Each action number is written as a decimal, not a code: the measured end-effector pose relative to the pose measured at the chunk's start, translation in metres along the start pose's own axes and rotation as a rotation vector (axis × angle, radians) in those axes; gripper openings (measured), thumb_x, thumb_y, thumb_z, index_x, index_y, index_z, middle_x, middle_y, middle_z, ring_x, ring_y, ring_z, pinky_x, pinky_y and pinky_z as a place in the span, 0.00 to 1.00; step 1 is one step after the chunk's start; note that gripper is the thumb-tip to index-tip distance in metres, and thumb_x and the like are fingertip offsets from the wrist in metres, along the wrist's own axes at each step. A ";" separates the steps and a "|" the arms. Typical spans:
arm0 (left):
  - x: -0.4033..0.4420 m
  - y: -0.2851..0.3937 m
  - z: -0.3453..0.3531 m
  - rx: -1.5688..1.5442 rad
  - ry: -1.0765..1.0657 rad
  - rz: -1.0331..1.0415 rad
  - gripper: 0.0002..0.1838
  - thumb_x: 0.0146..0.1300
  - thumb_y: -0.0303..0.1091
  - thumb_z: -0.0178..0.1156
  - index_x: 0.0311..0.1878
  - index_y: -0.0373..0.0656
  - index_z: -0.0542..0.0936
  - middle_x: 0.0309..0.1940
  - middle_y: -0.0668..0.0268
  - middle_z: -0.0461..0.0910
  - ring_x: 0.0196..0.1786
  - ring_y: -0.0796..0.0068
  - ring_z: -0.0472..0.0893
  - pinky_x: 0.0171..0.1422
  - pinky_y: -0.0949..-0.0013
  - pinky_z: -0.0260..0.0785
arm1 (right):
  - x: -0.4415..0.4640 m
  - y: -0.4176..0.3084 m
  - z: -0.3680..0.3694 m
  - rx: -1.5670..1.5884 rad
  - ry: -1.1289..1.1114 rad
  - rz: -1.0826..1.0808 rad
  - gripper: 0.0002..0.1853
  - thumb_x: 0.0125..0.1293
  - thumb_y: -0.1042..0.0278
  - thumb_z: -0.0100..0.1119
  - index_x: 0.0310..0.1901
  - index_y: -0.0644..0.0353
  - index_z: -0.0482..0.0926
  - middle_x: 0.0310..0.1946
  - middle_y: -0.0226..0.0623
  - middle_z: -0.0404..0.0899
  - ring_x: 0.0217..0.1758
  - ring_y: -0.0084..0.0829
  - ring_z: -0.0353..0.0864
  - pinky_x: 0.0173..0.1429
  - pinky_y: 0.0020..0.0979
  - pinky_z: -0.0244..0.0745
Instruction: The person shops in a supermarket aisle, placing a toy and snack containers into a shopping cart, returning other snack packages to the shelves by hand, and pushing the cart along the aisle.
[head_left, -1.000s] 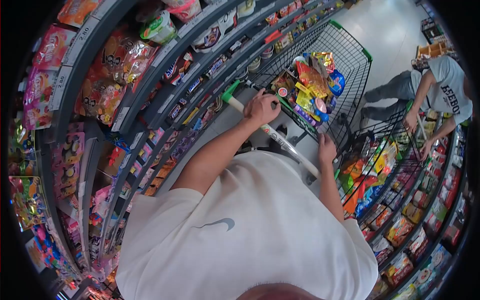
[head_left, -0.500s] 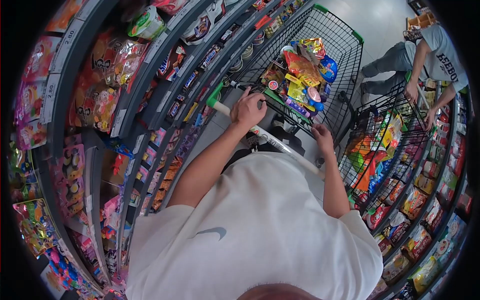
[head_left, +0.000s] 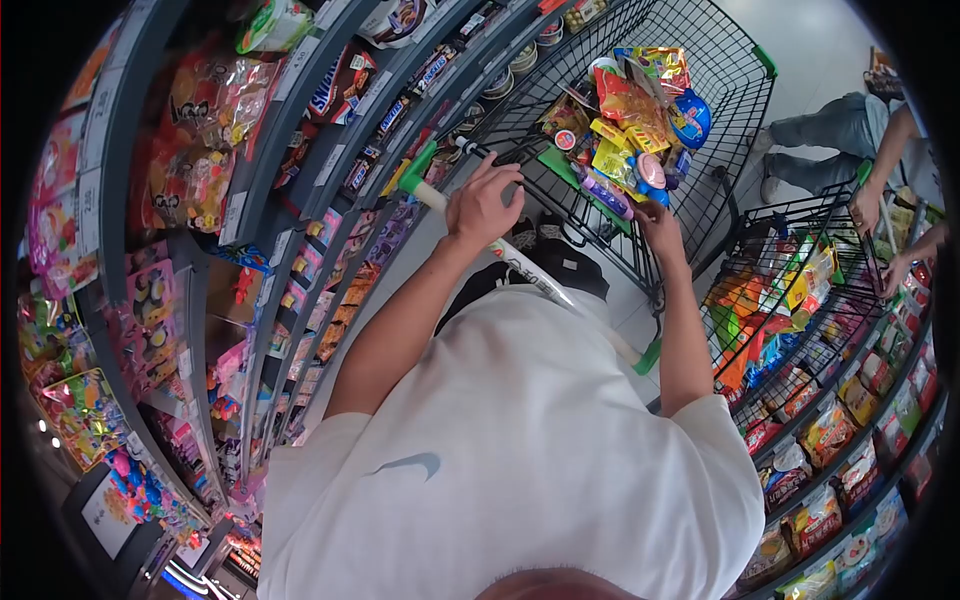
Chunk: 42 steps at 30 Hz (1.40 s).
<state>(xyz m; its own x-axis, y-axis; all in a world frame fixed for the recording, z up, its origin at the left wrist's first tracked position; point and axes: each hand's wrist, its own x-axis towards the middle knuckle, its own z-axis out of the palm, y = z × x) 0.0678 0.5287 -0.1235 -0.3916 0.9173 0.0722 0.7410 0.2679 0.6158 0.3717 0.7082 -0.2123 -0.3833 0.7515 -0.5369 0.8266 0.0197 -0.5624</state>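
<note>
My left hand [head_left: 484, 203] rests over the white push bar [head_left: 530, 270] of a shopping cart [head_left: 742, 130], near the bar's green left end. Its fingers are apart and loosely bent towards the basket. My right hand [head_left: 662, 236] is at the basket's near side, off the bar, with its fingers partly bent beside the goods. Whether its fingertips touch anything is hard to see. Close by lie a purple package [head_left: 606, 194], a blue-and-pink toy-like item [head_left: 652, 172], yellow packets [head_left: 612, 160], an orange-red bag [head_left: 628, 102] and a round blue item [head_left: 690, 118].
On the left, curved shelves [head_left: 330, 160] hold candy bags and chocolate bars. A second cart [head_left: 770, 300] with bright packets stands close on the right, held by another person [head_left: 880, 150]. Packaged snacks [head_left: 820, 430] fill the right-hand shelves.
My right hand has moved up towards the goods in the cart. My left hand's fingers have lifted slightly over the bar. The other person and both carts have shifted in view.
</note>
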 end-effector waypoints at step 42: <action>0.003 0.014 -0.014 0.032 0.086 -0.002 0.04 0.58 0.33 0.66 0.37 0.49 0.85 0.51 0.72 0.87 0.68 0.63 0.78 0.55 0.63 0.81 | 0.253 -0.051 -0.041 0.115 0.483 -0.397 0.15 0.67 0.73 0.58 0.53 0.65 0.83 0.50 0.49 0.82 0.51 0.45 0.84 0.56 0.37 0.77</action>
<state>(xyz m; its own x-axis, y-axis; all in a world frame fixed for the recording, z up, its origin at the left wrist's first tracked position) 0.0701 0.5309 -0.1037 -0.4377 0.8884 0.1385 0.7567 0.2807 0.5904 0.2491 0.9248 -0.2937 -0.4007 0.9145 0.0555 0.5998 0.3076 -0.7387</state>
